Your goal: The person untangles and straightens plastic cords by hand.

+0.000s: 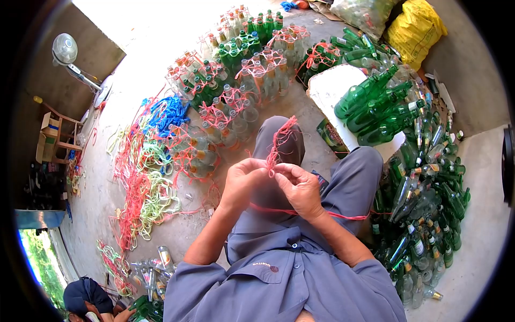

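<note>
Both hands meet above my lap around a knotted bunch of red string (277, 145). My left hand (247, 180) pinches the bunch from the left side, its fingers closed. On the other side, my right hand (299, 189) has thumb and fingers closed on the small loop at the bottom of the bunch. Loose frayed ends stand up over my knee. A red strand (343, 216) runs across my lap, beneath my right forearm. Green bottles (375, 107) lie on a white board (333, 91) beyond my right knee.
Bottle bundles tied with red string (225, 115) stand ahead. Piles of red, green and blue string (142, 188) cover the left floor. Loose bottles (424, 214) heap at right, below a yellow sack (416, 32). A fan (65, 49) stands left; another person (88, 298) is at lower left.
</note>
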